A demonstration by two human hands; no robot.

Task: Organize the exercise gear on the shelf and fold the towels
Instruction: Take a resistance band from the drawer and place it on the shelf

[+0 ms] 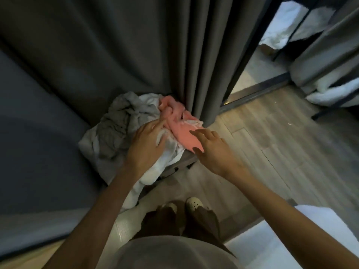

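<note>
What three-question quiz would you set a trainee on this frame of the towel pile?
1. True or false: the pink towel lies neatly folded on the floor.
2. Pick one: what hangs right behind the towel pile? A) dark curtain B) whiteboard C) glass door
3. Name the colour of the crumpled towel at the pile's left side, beside the left hand.

Key: 1 false, it sits crumpled on top of the pile; 2 A; 3 grey.
</note>
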